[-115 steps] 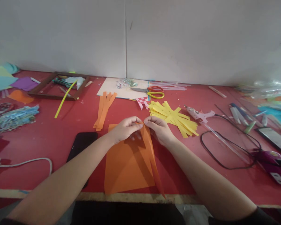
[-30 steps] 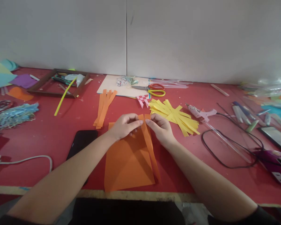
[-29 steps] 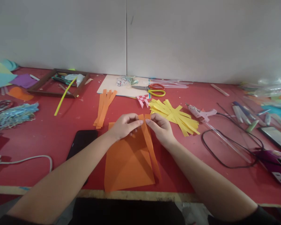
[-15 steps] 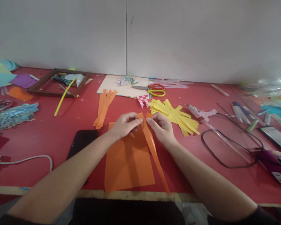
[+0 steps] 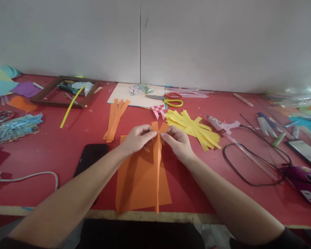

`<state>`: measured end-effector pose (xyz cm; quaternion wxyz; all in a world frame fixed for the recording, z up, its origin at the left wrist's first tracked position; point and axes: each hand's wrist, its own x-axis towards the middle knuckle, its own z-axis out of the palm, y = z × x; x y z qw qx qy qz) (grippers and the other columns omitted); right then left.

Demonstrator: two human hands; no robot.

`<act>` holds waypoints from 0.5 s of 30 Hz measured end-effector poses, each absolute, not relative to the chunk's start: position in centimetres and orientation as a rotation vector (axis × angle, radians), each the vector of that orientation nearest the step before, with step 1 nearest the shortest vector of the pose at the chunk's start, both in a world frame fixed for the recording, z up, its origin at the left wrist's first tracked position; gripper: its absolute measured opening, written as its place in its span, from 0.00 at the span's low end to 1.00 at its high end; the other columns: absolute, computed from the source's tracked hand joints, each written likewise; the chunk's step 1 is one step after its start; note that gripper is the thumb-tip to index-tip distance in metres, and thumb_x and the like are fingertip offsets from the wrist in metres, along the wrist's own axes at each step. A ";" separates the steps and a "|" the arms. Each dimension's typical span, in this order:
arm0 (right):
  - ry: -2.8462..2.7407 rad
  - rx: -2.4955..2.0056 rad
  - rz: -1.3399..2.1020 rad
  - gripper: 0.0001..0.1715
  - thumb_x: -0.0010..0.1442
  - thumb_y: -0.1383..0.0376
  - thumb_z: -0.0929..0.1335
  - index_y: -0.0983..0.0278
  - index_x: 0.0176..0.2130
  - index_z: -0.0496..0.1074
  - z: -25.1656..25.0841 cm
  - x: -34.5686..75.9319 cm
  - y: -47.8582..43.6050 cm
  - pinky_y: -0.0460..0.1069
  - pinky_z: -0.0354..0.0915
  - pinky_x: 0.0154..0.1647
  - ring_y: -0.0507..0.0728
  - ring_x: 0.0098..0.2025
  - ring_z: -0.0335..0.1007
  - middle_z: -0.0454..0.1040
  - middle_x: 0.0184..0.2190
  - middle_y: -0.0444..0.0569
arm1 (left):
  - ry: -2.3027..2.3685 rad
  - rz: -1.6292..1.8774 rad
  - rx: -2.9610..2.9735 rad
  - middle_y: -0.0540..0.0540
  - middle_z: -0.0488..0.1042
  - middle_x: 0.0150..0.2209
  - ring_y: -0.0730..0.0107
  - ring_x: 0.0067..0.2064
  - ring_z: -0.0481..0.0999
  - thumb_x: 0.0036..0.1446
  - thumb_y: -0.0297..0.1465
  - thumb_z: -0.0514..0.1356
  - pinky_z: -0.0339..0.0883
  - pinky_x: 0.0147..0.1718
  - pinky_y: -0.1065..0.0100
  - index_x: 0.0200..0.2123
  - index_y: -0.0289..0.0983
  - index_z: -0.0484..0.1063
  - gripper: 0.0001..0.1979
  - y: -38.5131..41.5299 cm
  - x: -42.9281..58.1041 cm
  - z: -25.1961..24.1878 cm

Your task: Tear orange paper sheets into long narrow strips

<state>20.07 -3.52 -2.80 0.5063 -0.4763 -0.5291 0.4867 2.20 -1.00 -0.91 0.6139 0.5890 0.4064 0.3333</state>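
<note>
My left hand point(image 5: 140, 139) pinches the upper left side of an orange paper strip point(image 5: 157, 166) between thumb and fingers. My right hand point(image 5: 178, 141) pinches the upper right side. At the top the strip parts into two ends in a V; below, it hangs narrow toward the table's front edge. Under it lies an orange paper sheet point(image 5: 137, 186), partly covered by my left hand. Left of the hands is a bundle of orange paper strips point(image 5: 115, 121). To the right spreads a pile of yellow paper strips point(image 5: 197, 128), close to my right hand.
On the red table point(image 5: 191, 183) lie a black phone point(image 5: 93, 155) by my left forearm, scissors point(image 5: 171, 99), a pink-and-white woven paper piece point(image 5: 158, 111), a glue gun point(image 5: 223, 125) with a looping black cord, and a wooden frame point(image 5: 52, 101). A wall stands behind.
The lower end of the orange strip has swung left, from slanting rightward to hanging nearly straight. Its two top ends show wider apart. My right hand has shifted slightly left.
</note>
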 end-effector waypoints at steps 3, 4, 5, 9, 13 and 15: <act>-1.273 -1.139 1.167 0.21 0.54 0.51 0.73 0.60 0.26 0.63 -2.8 20.0 -3.5 0.49 0.56 0.26 0.51 0.23 0.60 0.64 0.20 0.40 | 0.945 0.785 1.354 0.55 0.62 0.19 0.79 0.20 0.64 0.58 0.38 0.61 0.60 0.19 0.75 0.25 0.37 0.64 0.14 -1.0 2.2 -0.9; -1.269 -1.139 1.156 0.21 0.54 0.52 0.73 0.60 0.26 0.63 -2.9 19.9 -3.5 0.49 0.56 0.25 0.51 0.23 0.59 0.64 0.20 0.40 | 0.946 0.785 1.360 0.55 0.62 0.19 0.79 0.20 0.64 0.58 0.38 0.61 0.60 0.19 0.75 0.25 0.37 0.64 0.14 -1.0 2.2 -0.9; -1.268 -1.141 1.145 0.20 0.54 0.52 0.73 0.60 0.26 0.63 -2.9 19.9 -3.5 0.48 0.55 0.25 0.51 0.23 0.59 0.64 0.20 0.39 | 0.948 0.784 1.364 0.55 0.62 0.19 0.79 0.20 0.64 0.59 0.38 0.61 0.60 0.19 0.75 0.25 0.38 0.64 0.14 -1.0 2.2 -1.0; -1.267 -1.150 1.113 0.19 0.55 0.54 0.73 0.60 0.26 0.63 -3.1 19.9 -3.4 0.48 0.55 0.25 0.50 0.22 0.58 0.64 0.20 0.39 | 0.952 0.800 1.351 0.55 0.62 0.19 0.79 0.20 0.63 0.59 0.38 0.60 0.60 0.19 0.75 0.25 0.37 0.64 0.14 -0.8 2.2 -1.2; -1.258 -1.149 1.095 0.19 0.56 0.55 0.72 0.60 0.26 0.62 -3.1 20.0 -3.4 0.49 0.57 0.26 0.51 0.23 0.60 0.65 0.19 0.39 | 0.978 0.861 1.282 0.55 0.63 0.18 0.80 0.19 0.63 0.59 0.37 0.61 0.58 0.18 0.76 0.24 0.37 0.63 0.15 -0.8 2.2 -1.4; -1.253 -1.158 1.112 0.19 0.56 0.54 0.72 0.60 0.26 0.62 -3.0 20.0 -3.3 0.49 0.58 0.26 0.51 0.22 0.61 0.65 0.19 0.39 | 0.972 0.841 1.283 0.55 0.64 0.19 0.79 0.20 0.64 0.58 0.38 0.61 0.59 0.18 0.76 0.25 0.37 0.64 0.15 -0.8 2.1 -1.3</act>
